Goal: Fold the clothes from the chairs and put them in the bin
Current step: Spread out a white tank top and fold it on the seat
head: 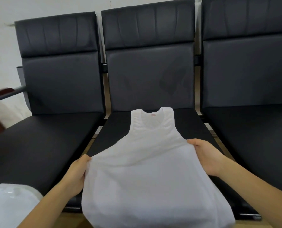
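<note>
A white sleeveless vest (150,165) lies face up on the seat of the middle black chair (114,129), neck towards the backrest and hem hanging over the front edge. My left hand (77,173) grips the vest's left side edge below the armhole. On the other side, my right hand (206,157) holds the right side edge at about the same height. The cloth is stretched between both hands.
Black padded chairs stand to the left (43,145) and right (252,137) of the middle one. A whitish translucent bin (10,206) shows at the bottom left corner. A dark red armrest (0,92) sticks out at the far left.
</note>
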Available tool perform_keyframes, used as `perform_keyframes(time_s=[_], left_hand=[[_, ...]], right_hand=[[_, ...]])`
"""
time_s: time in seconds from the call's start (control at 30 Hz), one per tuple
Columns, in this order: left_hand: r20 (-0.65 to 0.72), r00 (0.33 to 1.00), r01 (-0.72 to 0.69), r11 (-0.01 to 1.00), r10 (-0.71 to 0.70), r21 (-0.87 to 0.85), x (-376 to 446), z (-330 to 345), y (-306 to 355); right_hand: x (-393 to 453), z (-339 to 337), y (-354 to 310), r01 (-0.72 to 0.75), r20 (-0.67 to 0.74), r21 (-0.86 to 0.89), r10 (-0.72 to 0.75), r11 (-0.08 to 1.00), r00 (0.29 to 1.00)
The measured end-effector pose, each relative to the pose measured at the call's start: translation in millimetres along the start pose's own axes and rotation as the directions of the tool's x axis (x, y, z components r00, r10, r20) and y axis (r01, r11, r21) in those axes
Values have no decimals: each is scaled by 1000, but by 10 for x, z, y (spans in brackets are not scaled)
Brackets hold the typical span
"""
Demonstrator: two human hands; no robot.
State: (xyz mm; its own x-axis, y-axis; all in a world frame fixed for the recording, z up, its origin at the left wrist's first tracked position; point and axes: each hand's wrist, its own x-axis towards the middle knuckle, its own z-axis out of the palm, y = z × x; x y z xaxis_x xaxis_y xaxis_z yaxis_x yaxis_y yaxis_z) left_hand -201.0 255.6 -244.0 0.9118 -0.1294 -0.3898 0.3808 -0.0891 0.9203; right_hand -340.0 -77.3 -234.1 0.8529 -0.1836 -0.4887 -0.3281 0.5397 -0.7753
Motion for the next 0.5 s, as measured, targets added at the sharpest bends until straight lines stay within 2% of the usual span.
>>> perform_keyframes(time_s=[0.07, 0.13, 0.2, 0.3, 0.33, 0.4, 0.5], left_hand=[[113, 989, 108, 987, -95, -116, 43, 43, 24], [186, 975, 142, 983, -119, -117, 82, 119, 67], [204, 977, 69, 996, -54, -64, 139, 199, 101], [208, 971, -130, 991, 122, 25, 198, 275, 91], [174, 968, -192, 980, 180, 54, 207, 283, 74], [90, 952, -302, 946, 292, 116, 179, 294, 74], [-39, 933, -337, 906, 358, 256, 309, 181, 16]], right_hand=[[18, 16, 5, -53, -14, 68, 54, 996, 998], [69, 23, 10, -58, -37, 67, 61, 996, 997], [110, 33, 4, 4, -104, 39, 0, 999, 995], [82, 12, -47, 130, -230, 54, -114, 990, 966], [68, -27, -70, 178, -271, 23, -165, 984, 948], [42, -143, -107, 283, -345, -166, -324, 945, 881], [-41, -288, -139, 397, -338, -469, -576, 789, 744]])
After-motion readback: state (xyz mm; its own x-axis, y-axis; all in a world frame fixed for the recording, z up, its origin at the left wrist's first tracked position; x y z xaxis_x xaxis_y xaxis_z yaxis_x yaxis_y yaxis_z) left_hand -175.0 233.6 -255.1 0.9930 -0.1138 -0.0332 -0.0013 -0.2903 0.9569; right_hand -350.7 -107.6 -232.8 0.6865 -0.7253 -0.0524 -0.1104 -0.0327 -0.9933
